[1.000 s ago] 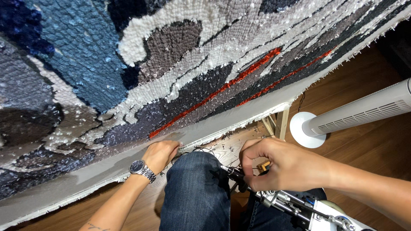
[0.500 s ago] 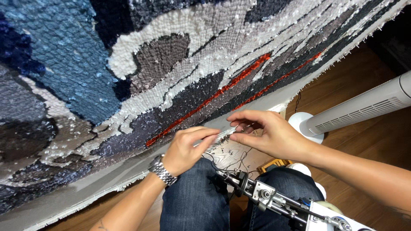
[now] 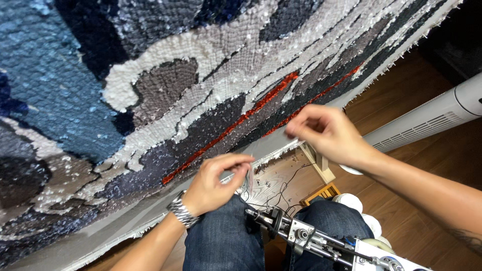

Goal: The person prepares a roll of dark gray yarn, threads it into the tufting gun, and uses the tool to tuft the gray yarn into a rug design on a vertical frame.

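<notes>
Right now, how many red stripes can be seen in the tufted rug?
2. A long red stripe runs diagonally above the left hand; a thinner red stripe lies above the right hand, which may hide part of it.

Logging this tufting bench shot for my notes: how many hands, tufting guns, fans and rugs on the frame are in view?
Hands: 2, left hand and right hand
Tufting gun: 1
White tower fan: 1
Tufted rug: 1
Total: 5
</notes>
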